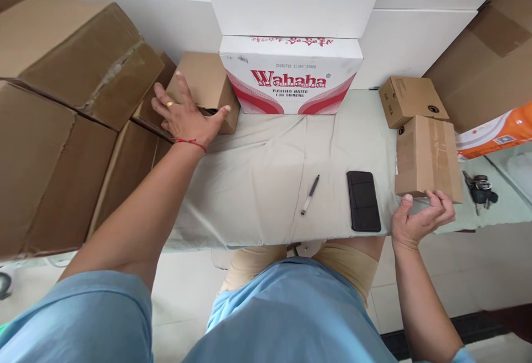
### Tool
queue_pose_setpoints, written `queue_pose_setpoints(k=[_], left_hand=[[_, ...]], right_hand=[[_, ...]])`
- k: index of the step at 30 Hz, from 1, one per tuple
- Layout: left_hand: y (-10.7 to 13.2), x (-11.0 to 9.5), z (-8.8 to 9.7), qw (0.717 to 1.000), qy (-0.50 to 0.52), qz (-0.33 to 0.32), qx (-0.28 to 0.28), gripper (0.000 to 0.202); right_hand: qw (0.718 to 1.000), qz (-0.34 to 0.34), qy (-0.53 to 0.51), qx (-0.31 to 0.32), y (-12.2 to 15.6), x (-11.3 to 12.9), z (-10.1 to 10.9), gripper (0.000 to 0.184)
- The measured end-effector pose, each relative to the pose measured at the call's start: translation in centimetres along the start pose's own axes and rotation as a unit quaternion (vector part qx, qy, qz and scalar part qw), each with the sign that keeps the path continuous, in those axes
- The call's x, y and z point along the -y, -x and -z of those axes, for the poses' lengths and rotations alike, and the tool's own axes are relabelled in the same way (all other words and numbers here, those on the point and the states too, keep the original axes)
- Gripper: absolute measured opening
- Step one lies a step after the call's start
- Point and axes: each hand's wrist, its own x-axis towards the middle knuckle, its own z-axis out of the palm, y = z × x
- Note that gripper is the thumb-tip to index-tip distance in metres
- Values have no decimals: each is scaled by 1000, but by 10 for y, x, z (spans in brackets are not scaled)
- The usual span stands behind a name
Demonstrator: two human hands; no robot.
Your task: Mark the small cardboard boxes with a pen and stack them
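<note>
Far left: large brown cartons (pixel 62 102) are stacked and leaning, at least four faces counted, flaps creased and one seam torn; exact number cannot be told.

Left hand (pixel 185 113) is spread wide, fingers splayed over the top and near side of a small brown box (pixel 208 88), thumb hooked at its front lower edge; a ring and a red thread at the wrist are noted. The box stands at the back left of the cloth-covered table (pixel 257 185), touching the big cartons on one side and just beside the white Wahaha water carton (pixel 291 77) on the other.

Handling, judged: the small box is stiff corrugated card, probably light, not slippery; best gripped across opposite side walls, since the top flap may give; it is hemmed in, so it would be drawn forward first.

Centre: one pen (pixel 310 195), one black phone (pixel 363 201) face up, lying apart on the cloth.

Right: two more small boxes; one flat box (pixel 411 101) behind, one taped box (pixel 428 155) in front, touching. Right hand (pixel 419 219) is half curled, empty, fingertips at the taped box's near lower edge, not closed on it.

Far right: one bunch of keys (pixel 480 188); an orange-and-white package (pixel 494 130); more big cartons behind.

Count: small boxes three; hands two.
</note>
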Motion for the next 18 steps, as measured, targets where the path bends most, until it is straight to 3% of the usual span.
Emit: queue_pose_setpoints(k=[3,8,12,15,18], left_hand=[[2,-8,2,1000,-15,13,5,143],[4,-42,8,983,-132,119,55,141],[10,-64,10,971,-190,141,20,150],[35,-76,17,979,-171,114,-2,143],[84,-87,34,971,-209,112,7,133]], right_hand=[[1000,7,15,-8,0,1,0,46],[1000,5,24,-3,0,0,0,48],[1000,15,26,-6,0,-1,0,47],[999,14,25,-17,0,-1,0,46],[999,9,22,-23,1,-3,-1,46]])
